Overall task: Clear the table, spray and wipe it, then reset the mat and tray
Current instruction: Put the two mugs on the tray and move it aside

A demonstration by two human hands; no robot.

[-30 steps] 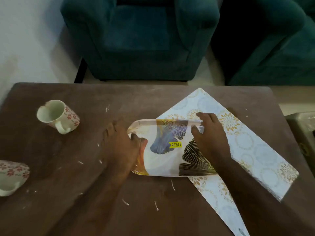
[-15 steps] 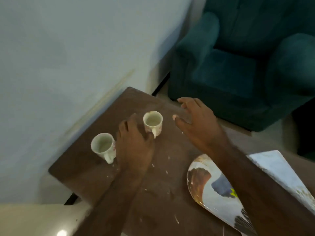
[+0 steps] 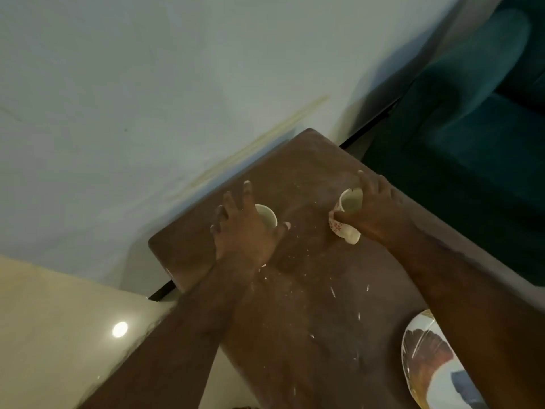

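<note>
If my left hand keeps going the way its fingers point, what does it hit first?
Past the cup under the left hand, only bare table, then its edge and probably the wall; depth is unclear.

The brown table (image 3: 309, 335) stands with one edge against the pale wall. Two cups rest on it near that far end: a plain cream cup (image 3: 267, 217) close to the wall-side edge, and a flowered cup (image 3: 343, 219) further from the wall, tilted. White crumbs (image 3: 332, 291) are scattered over the tabletop nearer than the cups. A patterned tray (image 3: 427, 361) lies nearer still.
</note>
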